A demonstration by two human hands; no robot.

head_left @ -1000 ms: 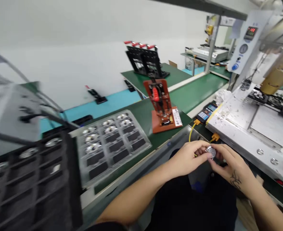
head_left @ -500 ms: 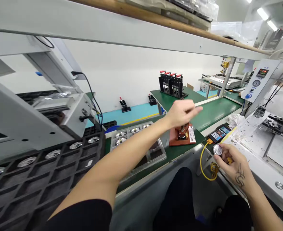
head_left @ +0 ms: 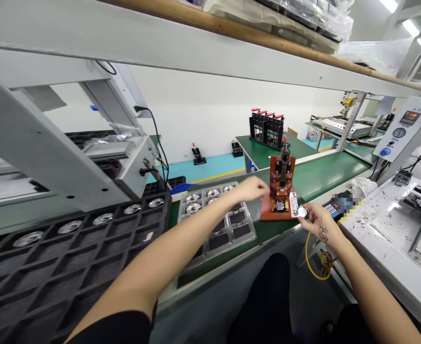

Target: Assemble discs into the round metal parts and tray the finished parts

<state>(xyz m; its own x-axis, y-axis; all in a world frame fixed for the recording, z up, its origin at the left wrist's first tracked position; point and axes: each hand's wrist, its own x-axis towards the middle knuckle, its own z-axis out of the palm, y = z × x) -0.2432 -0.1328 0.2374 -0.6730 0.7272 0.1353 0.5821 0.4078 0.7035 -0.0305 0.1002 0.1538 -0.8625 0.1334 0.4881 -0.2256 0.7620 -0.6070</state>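
Head view shows the right hand (head_left: 316,220) pinching a small round silver part (head_left: 301,211) between its fingertips, just right of the orange press fixture (head_left: 281,191) on the green belt (head_left: 314,174). Left hand (head_left: 251,188) hovers loosely curled, holding nothing, just left of that fixture and over the far corner of the clear tray (head_left: 215,217), which carries more silver discs.

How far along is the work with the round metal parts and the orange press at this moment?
Looks done: the clear tray has several empty pockets near the press, so some parts seem to be taken out. In hand: the right hand holds a round metal part beside the orange press; the left hand is at the press's left side. Left: metal parts remain in the tray's far pockets.
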